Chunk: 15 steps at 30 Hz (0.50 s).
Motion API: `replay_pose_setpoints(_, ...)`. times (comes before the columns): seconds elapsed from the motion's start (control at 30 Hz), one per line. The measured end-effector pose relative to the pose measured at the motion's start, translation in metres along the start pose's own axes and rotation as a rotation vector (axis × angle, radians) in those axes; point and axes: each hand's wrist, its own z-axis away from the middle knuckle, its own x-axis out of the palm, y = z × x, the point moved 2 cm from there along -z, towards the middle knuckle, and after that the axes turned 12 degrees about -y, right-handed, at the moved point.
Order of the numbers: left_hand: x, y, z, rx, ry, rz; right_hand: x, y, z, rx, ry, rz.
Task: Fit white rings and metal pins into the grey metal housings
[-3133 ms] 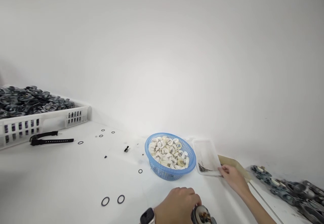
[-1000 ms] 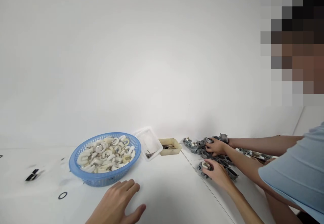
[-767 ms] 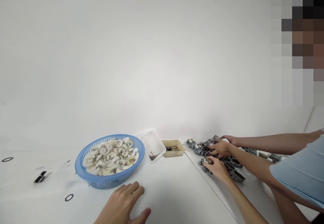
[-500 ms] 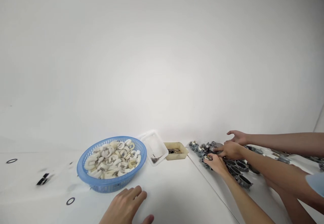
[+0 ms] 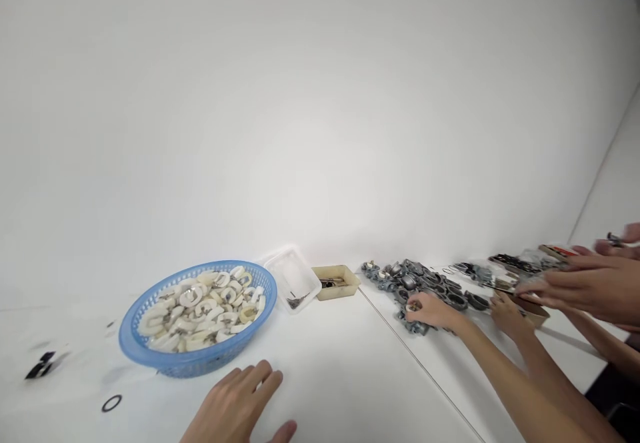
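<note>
My left hand rests on the white table in front of the blue basket, its fingers slightly bent and apart, holding nothing. The basket is heaped with white and cream ring-shaped parts. At the right, my right hand reaches over the near edge of a pile of grey metal parts. Its thumb and fingers close on a small part with a white and brass-coloured top; whether that part is lifted clear of the pile cannot be told.
A white tray and a cream tray hold thin metal pieces. Black rings and clips lie at the left. Other people's hands work at the right, near a brown container and more parts.
The view has turned toward the right. Other people's hands have drawn back from the grey pile to the right, uncovering more of it. My left hand keeps nearly the same pose.
</note>
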Motion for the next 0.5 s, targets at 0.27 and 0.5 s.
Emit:
replay_pose_setpoints(0.27, -0.001, 0.004, 0.004, 0.037, 0.063, 0.066, -0.020, 0.033, 0.066, 0.170, -0.240, -0.027)
replay_pose_setpoints(0.5, 0.010, 0.000, 0.008, 0.039, 0.044, 0.067, -0.037, 0.041, 0.077, 0.261, -0.294, 0.002)
